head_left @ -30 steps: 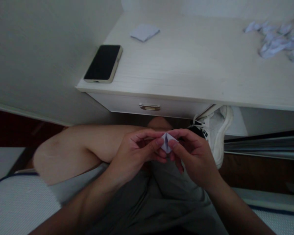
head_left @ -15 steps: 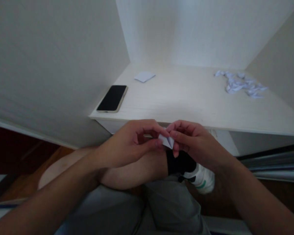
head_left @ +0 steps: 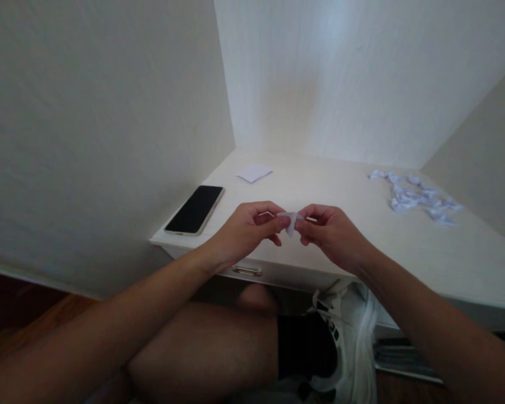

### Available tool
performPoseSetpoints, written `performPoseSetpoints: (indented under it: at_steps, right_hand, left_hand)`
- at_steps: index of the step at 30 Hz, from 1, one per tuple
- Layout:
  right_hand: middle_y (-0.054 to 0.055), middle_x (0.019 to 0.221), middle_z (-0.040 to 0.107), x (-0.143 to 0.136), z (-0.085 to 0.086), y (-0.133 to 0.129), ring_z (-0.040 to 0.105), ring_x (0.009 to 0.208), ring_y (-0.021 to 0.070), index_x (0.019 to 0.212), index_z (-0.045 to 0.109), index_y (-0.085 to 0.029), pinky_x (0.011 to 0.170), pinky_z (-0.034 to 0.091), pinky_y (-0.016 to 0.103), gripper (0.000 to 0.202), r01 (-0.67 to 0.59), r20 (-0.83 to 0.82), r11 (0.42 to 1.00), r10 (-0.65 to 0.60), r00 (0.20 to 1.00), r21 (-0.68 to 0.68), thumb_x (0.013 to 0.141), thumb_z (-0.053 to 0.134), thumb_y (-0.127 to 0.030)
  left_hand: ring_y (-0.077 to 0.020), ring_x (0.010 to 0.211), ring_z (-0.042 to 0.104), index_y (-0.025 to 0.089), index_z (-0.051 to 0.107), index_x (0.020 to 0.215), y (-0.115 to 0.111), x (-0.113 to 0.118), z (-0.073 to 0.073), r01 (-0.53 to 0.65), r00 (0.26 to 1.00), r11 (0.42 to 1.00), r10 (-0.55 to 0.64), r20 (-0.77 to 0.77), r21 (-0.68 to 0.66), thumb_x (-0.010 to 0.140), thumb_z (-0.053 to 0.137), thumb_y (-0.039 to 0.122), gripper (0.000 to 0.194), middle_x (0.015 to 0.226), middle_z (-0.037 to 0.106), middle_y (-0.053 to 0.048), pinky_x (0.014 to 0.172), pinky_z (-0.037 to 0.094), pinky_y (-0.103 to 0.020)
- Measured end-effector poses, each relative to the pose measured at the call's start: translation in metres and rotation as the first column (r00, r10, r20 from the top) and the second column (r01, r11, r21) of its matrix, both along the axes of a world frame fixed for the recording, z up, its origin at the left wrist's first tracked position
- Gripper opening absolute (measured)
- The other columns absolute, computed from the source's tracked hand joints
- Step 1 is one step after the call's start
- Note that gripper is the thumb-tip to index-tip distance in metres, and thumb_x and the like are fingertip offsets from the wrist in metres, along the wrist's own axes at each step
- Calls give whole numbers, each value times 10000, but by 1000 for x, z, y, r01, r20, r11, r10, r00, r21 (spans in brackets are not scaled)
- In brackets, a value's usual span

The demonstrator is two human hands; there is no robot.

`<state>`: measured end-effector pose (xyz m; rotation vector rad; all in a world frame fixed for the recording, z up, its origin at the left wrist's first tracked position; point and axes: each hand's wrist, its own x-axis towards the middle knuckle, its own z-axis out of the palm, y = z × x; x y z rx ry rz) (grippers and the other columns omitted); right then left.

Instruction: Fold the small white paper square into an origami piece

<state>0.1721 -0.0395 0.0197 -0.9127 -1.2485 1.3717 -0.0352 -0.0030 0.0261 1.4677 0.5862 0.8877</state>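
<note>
A small folded piece of white paper (head_left: 292, 221) is pinched between my two hands, just above the front part of the white desk. My left hand (head_left: 258, 224) grips its left side between thumb and fingers. On the other side my right hand (head_left: 330, 231) pinches it the same way. The paper's lower point hangs down between both thumbs; its outer edges are covered by my fingertips.
On the desk (head_left: 328, 191), a stack of square white paper (head_left: 255, 173) lies at the back left, and a phone (head_left: 196, 210) near the left wall. Several small folded paper pieces (head_left: 412, 196) are heaped at the right. A drawer handle (head_left: 247, 270) shows under the front edge.
Both hands have risen with the paper from over my leg to over the desk's front part. The paper now points down between the thumbs. My view has tilted upward.
</note>
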Motion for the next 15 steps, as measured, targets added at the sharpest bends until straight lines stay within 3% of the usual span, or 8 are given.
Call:
performPoseSetpoints:
  at_steps: [3,7,10,15]
  right_hand:
    - [18,830,762,8,-3,35,603,684,122,810,770,-212,583,476,269,207,3,41,999,-5,999,47,809,904,-370]
    - [38,834,777,12,-10,70,661,731,146,784,744,-208,616,510,285,238,1,25,998,-3,1000,71,823,890,-393]
    - [36,812,776,10,-19,81,653,682,136,767,748,-203,598,528,283,279,25,8,998,-26,1000,56,781,925,-418]
    - [19,806,760,9,-25,79,670,683,130,742,736,-200,597,584,266,354,53,-49,998,-52,997,16,708,988,-446]
  left_hand:
    - [-142,774,664,151,780,902,22,15,-14,-66,988,993,79,136,-97,851,874,328,206,891,750,-55,652,579,-257]
    - [-161,816,675,155,751,913,45,30,-28,-138,966,978,168,197,-156,863,862,341,222,897,728,-55,656,586,-275]
    - [-174,825,693,165,734,960,54,34,-35,-136,962,971,177,208,-199,893,837,385,252,927,735,-59,655,596,-291]
    - [-150,810,688,161,741,992,59,33,-36,-22,964,961,94,249,-276,899,847,443,315,956,719,-44,685,592,-281]
